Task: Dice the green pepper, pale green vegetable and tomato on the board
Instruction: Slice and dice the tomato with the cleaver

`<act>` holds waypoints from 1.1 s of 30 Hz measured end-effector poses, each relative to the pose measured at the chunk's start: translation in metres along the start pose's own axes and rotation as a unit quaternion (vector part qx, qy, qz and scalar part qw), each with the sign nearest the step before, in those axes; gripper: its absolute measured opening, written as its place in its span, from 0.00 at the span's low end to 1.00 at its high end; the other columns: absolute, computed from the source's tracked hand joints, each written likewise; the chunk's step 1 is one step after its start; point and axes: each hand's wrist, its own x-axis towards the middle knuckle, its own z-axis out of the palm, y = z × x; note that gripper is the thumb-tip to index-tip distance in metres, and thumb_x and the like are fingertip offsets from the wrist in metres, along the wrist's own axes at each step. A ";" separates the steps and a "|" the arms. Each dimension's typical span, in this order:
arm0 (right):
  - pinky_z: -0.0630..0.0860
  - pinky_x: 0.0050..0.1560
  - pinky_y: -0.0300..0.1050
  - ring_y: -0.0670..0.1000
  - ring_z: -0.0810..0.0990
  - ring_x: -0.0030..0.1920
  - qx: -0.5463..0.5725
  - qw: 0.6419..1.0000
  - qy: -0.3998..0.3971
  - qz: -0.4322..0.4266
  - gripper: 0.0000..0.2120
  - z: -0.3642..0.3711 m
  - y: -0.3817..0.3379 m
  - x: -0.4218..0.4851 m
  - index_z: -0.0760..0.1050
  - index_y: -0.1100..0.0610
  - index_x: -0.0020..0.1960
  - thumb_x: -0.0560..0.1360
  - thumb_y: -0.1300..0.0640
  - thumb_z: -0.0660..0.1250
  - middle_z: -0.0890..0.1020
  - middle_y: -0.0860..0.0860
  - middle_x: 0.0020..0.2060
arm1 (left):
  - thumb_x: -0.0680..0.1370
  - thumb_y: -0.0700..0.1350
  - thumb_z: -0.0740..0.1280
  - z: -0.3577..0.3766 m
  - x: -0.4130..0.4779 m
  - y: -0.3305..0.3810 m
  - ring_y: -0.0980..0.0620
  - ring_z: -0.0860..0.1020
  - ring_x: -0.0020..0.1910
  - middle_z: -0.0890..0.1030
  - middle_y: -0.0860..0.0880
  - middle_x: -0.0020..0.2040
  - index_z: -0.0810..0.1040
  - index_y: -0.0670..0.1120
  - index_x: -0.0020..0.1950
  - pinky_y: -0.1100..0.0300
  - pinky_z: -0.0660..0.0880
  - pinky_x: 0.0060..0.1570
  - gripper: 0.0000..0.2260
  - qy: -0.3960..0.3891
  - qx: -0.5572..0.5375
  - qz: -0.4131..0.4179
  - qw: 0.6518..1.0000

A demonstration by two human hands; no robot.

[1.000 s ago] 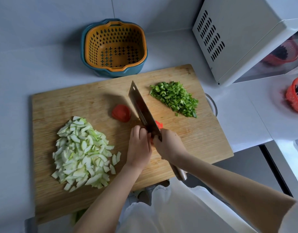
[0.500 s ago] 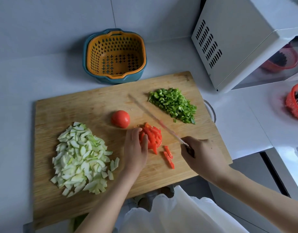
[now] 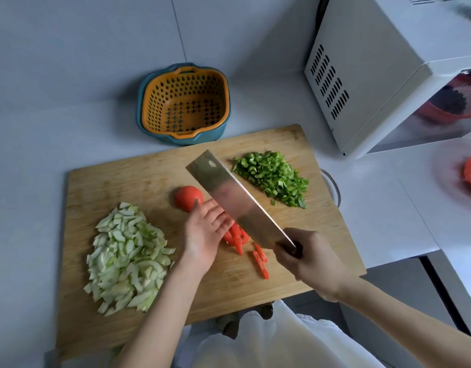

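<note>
Tomato strips (image 3: 235, 235) lie near the middle of the board (image 3: 122, 179), just in front of the uncut half (image 3: 187, 200), and they look soft, wet and slippery, so a hard push would squash them. The left hand (image 3: 205, 232) rests on the strips with fingers almost straight, holding nothing; a light press on top is the best hold. The right hand (image 3: 306, 258) grips the knife (image 3: 234, 197) by its handle, with the blade lifted and tilted over the strips.
</note>
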 end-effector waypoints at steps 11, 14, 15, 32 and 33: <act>0.67 0.24 0.40 0.51 0.65 0.20 0.345 0.902 -0.131 0.226 0.22 -0.008 0.001 0.028 0.67 0.56 0.23 0.75 0.64 0.62 0.67 0.53 0.20 | 0.82 0.53 0.51 0.028 -0.013 0.007 0.45 0.78 0.58 0.79 0.43 0.61 0.76 0.46 0.62 0.50 0.73 0.54 0.19 -0.112 -0.021 -0.149 0.982; 0.67 0.22 0.40 0.50 0.64 0.20 0.386 0.880 -0.117 0.252 0.21 -0.005 0.002 0.034 0.66 0.57 0.24 0.75 0.64 0.62 0.65 0.53 0.21 | 0.83 0.51 0.51 0.024 -0.011 0.004 0.48 0.78 0.47 0.80 0.44 0.52 0.75 0.44 0.60 0.55 0.76 0.43 0.17 -0.087 0.012 -0.162 0.983; 0.67 0.22 0.40 0.50 0.64 0.20 0.390 0.877 -0.111 0.257 0.20 -0.004 0.002 0.036 0.66 0.57 0.25 0.75 0.64 0.61 0.65 0.53 0.21 | 0.83 0.50 0.51 0.022 -0.011 0.003 0.49 0.78 0.43 0.80 0.44 0.49 0.75 0.44 0.59 0.56 0.77 0.39 0.17 -0.076 0.020 -0.161 0.984; 0.70 0.27 0.42 0.48 0.69 0.22 0.238 0.927 -0.009 0.291 0.09 -0.032 -0.002 0.027 0.70 0.62 0.36 0.74 0.63 0.65 0.72 0.53 0.23 | 0.82 0.50 0.53 0.019 -0.012 0.005 0.44 0.73 0.63 0.72 0.40 0.67 0.58 0.38 0.74 0.55 0.71 0.59 0.24 0.085 0.719 0.014 0.689; 0.70 0.27 0.42 0.48 0.69 0.22 0.230 0.929 -0.011 0.290 0.09 -0.033 -0.002 0.025 0.70 0.63 0.37 0.74 0.63 0.65 0.72 0.53 0.23 | 0.83 0.50 0.51 0.025 -0.010 0.000 0.44 0.74 0.62 0.73 0.39 0.65 0.53 0.37 0.75 0.55 0.72 0.56 0.26 0.082 0.752 0.014 0.654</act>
